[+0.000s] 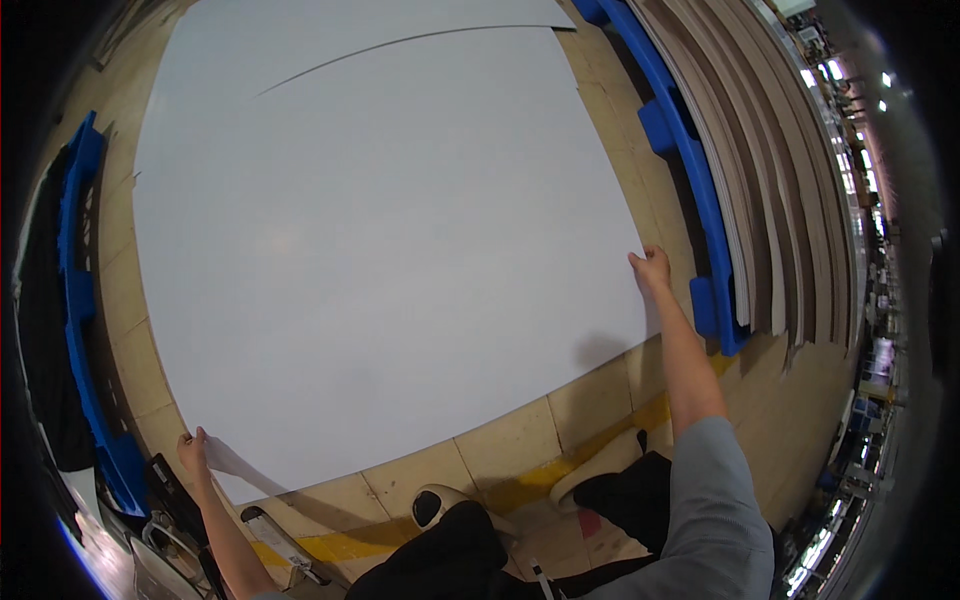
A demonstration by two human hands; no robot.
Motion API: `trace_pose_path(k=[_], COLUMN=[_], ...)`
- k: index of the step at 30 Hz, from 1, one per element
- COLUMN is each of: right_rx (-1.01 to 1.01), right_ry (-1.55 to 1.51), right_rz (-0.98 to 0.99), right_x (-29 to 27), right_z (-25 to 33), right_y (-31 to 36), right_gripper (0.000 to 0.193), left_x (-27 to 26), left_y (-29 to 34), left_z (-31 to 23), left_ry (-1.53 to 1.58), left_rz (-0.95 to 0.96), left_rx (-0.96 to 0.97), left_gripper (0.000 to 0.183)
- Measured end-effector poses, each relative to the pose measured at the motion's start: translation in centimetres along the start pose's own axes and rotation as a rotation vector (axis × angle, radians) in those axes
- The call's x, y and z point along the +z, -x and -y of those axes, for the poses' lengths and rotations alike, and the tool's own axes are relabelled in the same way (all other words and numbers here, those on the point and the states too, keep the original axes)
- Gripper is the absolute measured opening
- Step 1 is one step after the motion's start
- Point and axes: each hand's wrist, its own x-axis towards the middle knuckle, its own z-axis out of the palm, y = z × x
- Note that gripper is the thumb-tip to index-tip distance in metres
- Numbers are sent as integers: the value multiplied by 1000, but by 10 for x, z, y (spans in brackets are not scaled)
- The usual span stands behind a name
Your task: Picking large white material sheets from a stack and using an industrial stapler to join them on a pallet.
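Both hands [193, 449] [651, 268] hold white sheet [380, 260] flat.

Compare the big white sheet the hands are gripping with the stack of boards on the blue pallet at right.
The large white flat sheet is single, spread broad-face up, held at its corners by the left hand and right hand. The stack of grey-brown boards is many layers, showing edges, untouched on the blue plastic pallet. Both are thin, flat panels.
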Motion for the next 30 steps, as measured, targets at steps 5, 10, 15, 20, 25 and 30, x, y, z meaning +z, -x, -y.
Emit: trace_pose_path(k=[5,10,15,20,25,30], right_rx=[92,149,-19,25,155,138], right_ry=[145,347,341,75,245,308], right_rz=[18,-42,7,74,114,-153], right_x=[-9,-4,-2,-26,-37,-10], right_z=[29,56,32,-15,-28,4], right_y=[3,14,4,-6,9,43], right_gripper=[47,39,35,27,23,24], left_x=[12,15,11,-2,23,20], left_y=[5,14,-8,-17,0,-2], left_z=[-1,-31,10,19,-12,1], left_ry=[-230,-299,-297,132,-37,-407], left_rz=[-466,-224,-292,7,-51,-321], left_rx=[118,-66,71,-192,-128,-78], left_gripper=[43,46,47,51,61,69])
